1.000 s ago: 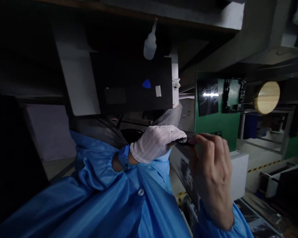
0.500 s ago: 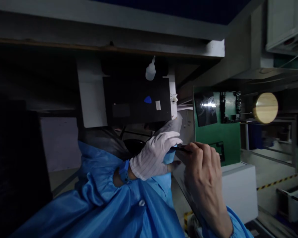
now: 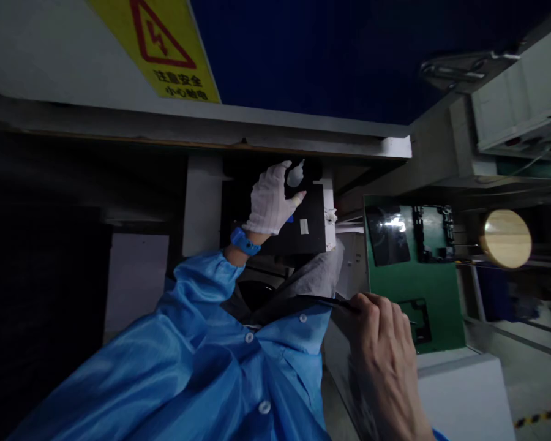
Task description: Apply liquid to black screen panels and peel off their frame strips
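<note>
Obs.: the thin dark panel (image 3: 327, 301) sat edge-on at lower centre of the frame, just above the blue smock (image 3: 202, 373). It was pinched at its right end by the bare right hand (image 3: 386, 346), thumb and fingertips clamped on the edge.

Change: half a second before, the gloved left hand (image 3: 270, 199) had been on the panel too, meeting the right hand there. It had since let go and gone up to upper centre. The panel was therefore carried by one hand alone.

Left hand: fingers (image 3: 280, 171) curled over the small white bottle (image 3: 295, 176), thumb beneath it and touching. The bottle lay at the top edge of the black mat (image 3: 313, 211), where it had lain before. Whether the grip had closed I could not tell. A blue wrist strap (image 3: 245, 241) showed at the cuff.

Judgement: handling of the panel had paused, and the bottle was the step in hand.

Surroundings: a yellow warning sign (image 3: 165, 49) at upper left, new to the view as the head tipped up. To the right were a green board (image 3: 413, 278) and a pale round disc (image 3: 505, 239).
</note>
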A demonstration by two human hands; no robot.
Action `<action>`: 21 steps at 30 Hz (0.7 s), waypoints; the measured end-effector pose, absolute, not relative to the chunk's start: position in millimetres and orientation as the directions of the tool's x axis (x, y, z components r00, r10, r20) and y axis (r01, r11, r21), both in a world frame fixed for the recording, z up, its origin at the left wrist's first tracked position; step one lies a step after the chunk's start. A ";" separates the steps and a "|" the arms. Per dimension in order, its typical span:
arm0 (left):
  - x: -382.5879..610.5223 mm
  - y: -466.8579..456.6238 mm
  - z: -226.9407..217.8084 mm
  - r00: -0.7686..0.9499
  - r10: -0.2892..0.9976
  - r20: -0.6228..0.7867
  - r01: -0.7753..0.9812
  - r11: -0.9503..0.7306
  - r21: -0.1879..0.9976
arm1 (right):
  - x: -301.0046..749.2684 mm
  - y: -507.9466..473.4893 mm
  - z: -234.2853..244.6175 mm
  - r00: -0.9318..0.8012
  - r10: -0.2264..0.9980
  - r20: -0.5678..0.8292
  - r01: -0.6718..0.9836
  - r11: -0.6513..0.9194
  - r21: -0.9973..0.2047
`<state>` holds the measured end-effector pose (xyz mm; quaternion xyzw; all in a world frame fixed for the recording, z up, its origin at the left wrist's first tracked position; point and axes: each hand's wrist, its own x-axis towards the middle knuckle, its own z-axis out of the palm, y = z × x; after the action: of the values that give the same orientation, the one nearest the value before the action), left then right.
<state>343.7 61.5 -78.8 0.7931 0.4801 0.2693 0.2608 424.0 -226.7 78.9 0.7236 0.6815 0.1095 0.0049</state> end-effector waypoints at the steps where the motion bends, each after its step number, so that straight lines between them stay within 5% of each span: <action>1: 350.1 70.5 -81.3 0.417 0.900 0.126 0.653 -0.393 0.648 | 422.7 -227.7 79.3 0.048 0.987 0.151 0.983 -0.073 0.166; 6: 349.8 88.9 -86.5 0.462 0.885 0.061 0.675 -0.396 0.623 | 413.4 -235.4 82.1 0.068 0.985 0.156 0.983 -0.093 0.157; 8: 330.6 79.5 -81.3 0.522 0.825 0.220 0.515 -0.509 0.690 | 409.1 -240.5 84.4 0.074 0.982 0.171 0.985 -0.099 0.139; 10: 303.8 60.2 -69.2 0.629 0.646 0.433 0.205 -0.675 0.709 | 406.0 -248.4 87.1 0.082 0.982 0.172 0.990 -0.101 0.103; 12: 275.7 35.7 -52.8 0.735 0.467 0.491 -0.021 -0.709 0.705 | 404.9 -259.3 89.3 0.087 0.987 0.135 0.994 -0.095 0.054; 17: 237.1 -11.2 -21.5 0.790 0.282 0.544 0.057 -0.918 0.392 | 401.6 -286.2 87.9 0.080 0.991 0.106 0.997 -0.078 -0.017; 21: 239.5 -18.1 -8.3 0.753 0.277 0.598 0.115 -0.949 0.295 | 385.7 -293.6 81.9 0.220 0.963 0.153 0.974 -0.210 -0.083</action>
<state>239.5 -18.1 -8.3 0.9283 0.1054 0.3356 0.1207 385.7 -293.6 81.9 0.7770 0.6235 0.0337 -0.0805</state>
